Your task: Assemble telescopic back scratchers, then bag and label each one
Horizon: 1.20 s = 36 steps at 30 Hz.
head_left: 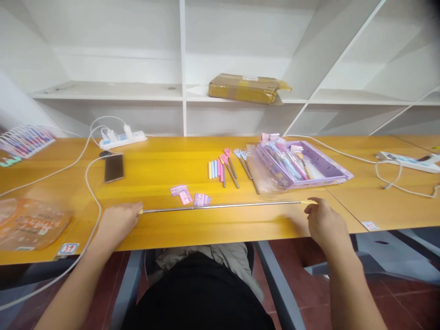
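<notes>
A telescopic back scratcher [223, 206], its metal rod drawn out long, stretches level between my two hands above the front of the table. My left hand [120, 222] is closed around its yellow handle end. At the other end, the fingers of my right hand [325, 222] pinch the yellow head. Beyond the rod lie pink back scratchers [229, 165] and blue back scratchers [244, 162] with short metal rods. Several coloured handle tubes [216, 169] lie beside them in a row. Small printed cards [185, 197] rest nearer the rod.
A purple box [323, 178] with wrapped items stands at right, beside clear plastic sleeves [263, 172]. A phone [114, 167], power strip [123, 139] and white cable [90, 178] are at left, with an orange plastic bag [30, 224]. A cardboard parcel [245, 88] sits on the shelf.
</notes>
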Each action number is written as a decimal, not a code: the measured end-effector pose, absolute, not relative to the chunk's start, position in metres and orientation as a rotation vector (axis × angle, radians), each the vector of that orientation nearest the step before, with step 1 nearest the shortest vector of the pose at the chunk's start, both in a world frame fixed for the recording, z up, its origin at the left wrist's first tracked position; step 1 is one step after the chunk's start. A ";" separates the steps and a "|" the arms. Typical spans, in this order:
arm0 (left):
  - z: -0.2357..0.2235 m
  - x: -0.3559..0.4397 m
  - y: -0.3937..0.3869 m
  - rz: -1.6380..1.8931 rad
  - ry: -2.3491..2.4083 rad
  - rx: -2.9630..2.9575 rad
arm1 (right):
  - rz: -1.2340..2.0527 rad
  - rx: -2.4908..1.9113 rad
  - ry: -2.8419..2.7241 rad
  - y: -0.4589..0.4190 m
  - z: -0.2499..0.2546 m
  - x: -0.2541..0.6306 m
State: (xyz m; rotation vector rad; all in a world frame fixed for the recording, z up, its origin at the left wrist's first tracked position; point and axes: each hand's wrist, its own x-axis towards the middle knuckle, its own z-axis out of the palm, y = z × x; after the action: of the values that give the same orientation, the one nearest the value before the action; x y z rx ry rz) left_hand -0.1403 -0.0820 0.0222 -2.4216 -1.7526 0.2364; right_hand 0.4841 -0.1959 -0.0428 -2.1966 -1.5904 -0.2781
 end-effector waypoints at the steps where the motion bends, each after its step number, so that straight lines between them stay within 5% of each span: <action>1: 0.023 -0.136 -0.084 0.268 -1.771 -2.430 | -0.282 -2.164 -1.614 -0.192 -0.044 0.482; 13: 0.022 0.012 -0.112 0.395 -1.721 -2.721 | -0.102 -1.491 -2.160 -0.167 -0.055 0.245; 36: -0.005 0.001 -0.108 0.381 -1.625 -2.764 | 0.193 -1.199 -2.158 -0.160 -0.055 0.247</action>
State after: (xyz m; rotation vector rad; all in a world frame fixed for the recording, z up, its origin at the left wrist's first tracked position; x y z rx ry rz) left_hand 0.0015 -0.1084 -0.0047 -2.7636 -1.6252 0.3806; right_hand 0.2468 -0.1596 -0.0546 -1.1986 -2.1582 0.1930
